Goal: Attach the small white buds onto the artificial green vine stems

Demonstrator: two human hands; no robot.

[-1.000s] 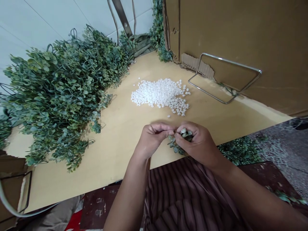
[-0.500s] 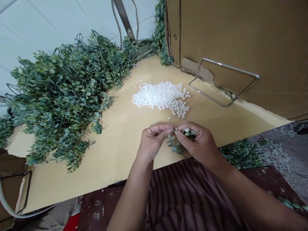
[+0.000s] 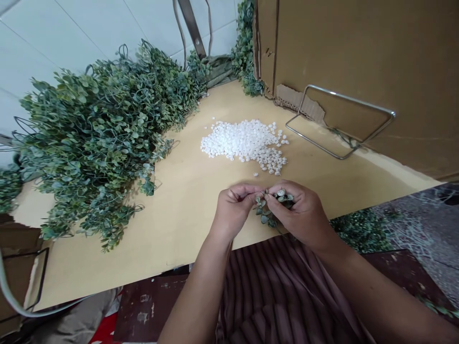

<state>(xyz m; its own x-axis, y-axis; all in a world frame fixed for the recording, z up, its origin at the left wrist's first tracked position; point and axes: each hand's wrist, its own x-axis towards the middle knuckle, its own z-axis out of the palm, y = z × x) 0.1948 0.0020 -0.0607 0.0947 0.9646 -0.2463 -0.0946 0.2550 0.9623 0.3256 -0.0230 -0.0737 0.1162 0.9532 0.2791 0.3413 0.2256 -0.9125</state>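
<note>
Both my hands meet over the near edge of a tan table (image 3: 179,191). My right hand (image 3: 303,215) is closed round a small artificial leafy sprig (image 3: 267,212), whose green leaves stick out between the two hands. My left hand (image 3: 234,210) is closed in a pinch at the sprig's tip; what the fingertips pinch is too small to make out. Just beyond the hands lies a heap of small white beads (image 3: 245,141).
A big pile of artificial green foliage (image 3: 100,138) covers the table's left side. A bent metal wire frame (image 3: 340,124) leans on a large cardboard box (image 3: 358,62) at the right. More greenery (image 3: 362,229) lies on the floor. A cardboard box (image 3: 17,267) stands at the lower left.
The hands stay together on the sprig with only small finger movements. The view has shifted slightly, so everything sits a little further right.
</note>
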